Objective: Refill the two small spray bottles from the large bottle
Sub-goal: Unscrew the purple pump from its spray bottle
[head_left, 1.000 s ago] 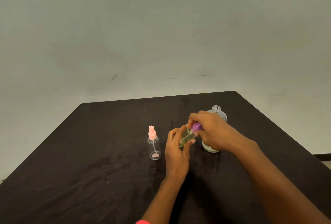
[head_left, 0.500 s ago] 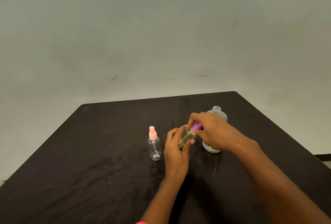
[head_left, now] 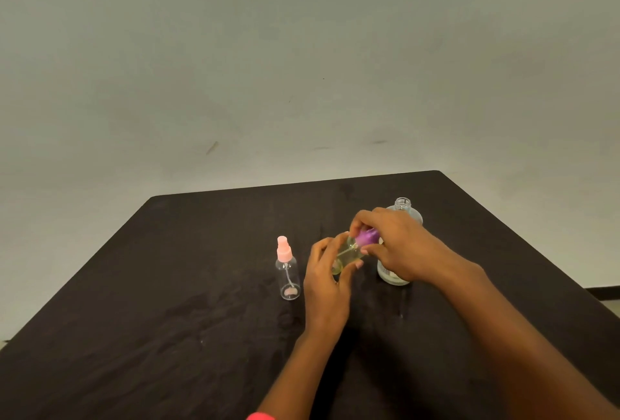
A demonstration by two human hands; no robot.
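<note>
Centre of frame, above a dark table [head_left: 167, 319]: small spray bottle [head_left: 347, 257] of yellowish liquid, tilted, wrapped in left hand [head_left: 327, 285]. Right hand [head_left: 396, 245] pinched shut on its purple spray cap [head_left: 367, 237]. Left of these, upright: pink-capped spray bottle [head_left: 288, 270], seemingly near empty. Behind the right hand: large bottle [head_left: 402, 218], uncapped. Probably light, smooth, slippery if wet; best gripped round the body, twisting at the cap.

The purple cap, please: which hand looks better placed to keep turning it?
Right. The right hand already has its fingers around the purple cap, while the left hand grips the tilted bottle body to steady it.
</note>
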